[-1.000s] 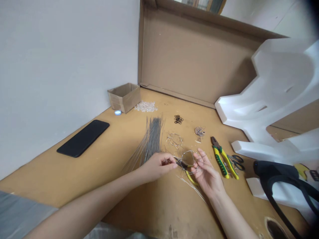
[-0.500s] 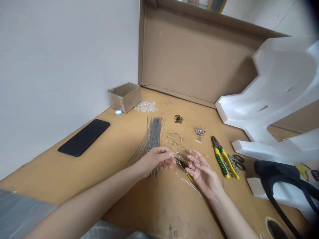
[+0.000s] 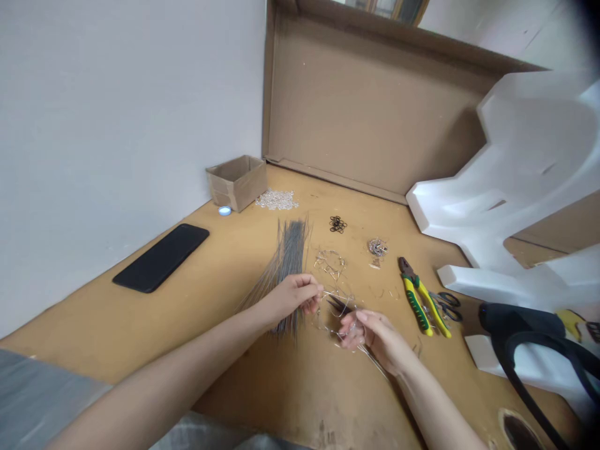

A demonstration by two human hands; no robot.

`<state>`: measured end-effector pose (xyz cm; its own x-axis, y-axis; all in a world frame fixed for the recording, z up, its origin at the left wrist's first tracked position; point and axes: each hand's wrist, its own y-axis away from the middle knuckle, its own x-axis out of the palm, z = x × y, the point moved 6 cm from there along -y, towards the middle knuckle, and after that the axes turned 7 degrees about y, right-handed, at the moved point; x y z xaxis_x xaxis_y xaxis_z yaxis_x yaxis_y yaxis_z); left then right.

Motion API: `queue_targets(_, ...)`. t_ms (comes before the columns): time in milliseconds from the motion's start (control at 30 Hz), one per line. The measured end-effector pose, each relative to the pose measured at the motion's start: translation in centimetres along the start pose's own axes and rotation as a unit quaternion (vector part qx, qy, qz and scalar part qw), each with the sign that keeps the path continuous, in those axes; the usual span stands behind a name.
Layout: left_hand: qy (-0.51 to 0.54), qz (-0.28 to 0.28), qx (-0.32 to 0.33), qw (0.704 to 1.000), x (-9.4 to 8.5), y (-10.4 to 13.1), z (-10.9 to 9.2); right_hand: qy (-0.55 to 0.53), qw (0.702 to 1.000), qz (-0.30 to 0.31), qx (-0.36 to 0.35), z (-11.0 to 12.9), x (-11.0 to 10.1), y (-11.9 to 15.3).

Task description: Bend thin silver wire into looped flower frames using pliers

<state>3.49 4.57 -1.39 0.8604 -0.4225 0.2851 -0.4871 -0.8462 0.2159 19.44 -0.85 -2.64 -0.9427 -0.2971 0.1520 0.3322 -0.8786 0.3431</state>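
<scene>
Between my hands stretches a thin silvery wire (image 3: 335,294), bent into loops with small clear bits along it. My left hand (image 3: 304,294) pinches one end of it, just in front of a bundle of straight grey wires (image 3: 291,247). Lower and to the right, my right hand (image 3: 368,334) curls its fingers around the other part of the looped wire. Dark plier jaws (image 3: 339,305) show on the table between the hands; the rest of that tool is hidden by my right hand. A few loose straight wires (image 3: 374,362) lie under my right wrist.
Green-yellow pliers (image 3: 417,294) and scissors (image 3: 447,305) lie to the right. Farther back are black rings (image 3: 337,224), metal rings (image 3: 377,247), bent wire pieces (image 3: 330,264), clear beads (image 3: 277,200) and a small cardboard box (image 3: 237,187). A phone (image 3: 162,257) rests left; white foam (image 3: 469,187) stands right.
My right hand has moved down and slightly left, its fingers curling in from a spread pose. My left hand keeps its pinch with little movement, and the wire loop has lowered.
</scene>
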Motion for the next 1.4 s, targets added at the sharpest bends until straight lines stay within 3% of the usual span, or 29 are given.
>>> queue_targets(167, -0.003, -0.016, 0.032, 0.999, -0.3, -0.1, -0.5, 0.062, 0.997, 0.028, 0.037, -0.3, 0.7, 0.1)
queue_targets(400, 0.001, -0.009, 0.091, 0.996, -0.3, 0.4, -1.8, 0.107, 0.992, 0.059, 0.007, -0.7, 1.1, 0.1)
queue_targets(800, 0.017, 0.002, 0.098, 0.995, -0.3, 0.5, -1.9, 0.049, 0.996, 0.069, -0.017, -0.4, 0.9, 0.2)
queue_targets(933, 0.052, 0.007, 0.083, 0.995, -0.4, 0.3, -1.5, 0.028, 0.997, 0.054, -0.038, 0.1, 1.0, 0.2)
queue_targets(1067, 0.042, 0.014, 0.045, 0.998, -0.2, 0.1, -0.9, 0.104, 0.994, 0.029, -0.036, 0.0, 0.8, 0.2)
queue_targets(1267, -0.026, -0.011, -0.001, 1.000, -0.2, -0.1, 0.2, 0.098, 0.987, 0.120, 0.030, -1.3, 1.6, 0.3)
queue_targets(1400, -0.070, 0.000, -0.002, 0.998, 0.0, -0.1, 0.4, 0.059, 0.991, 0.116, 0.014, -1.3, 1.8, 0.3)
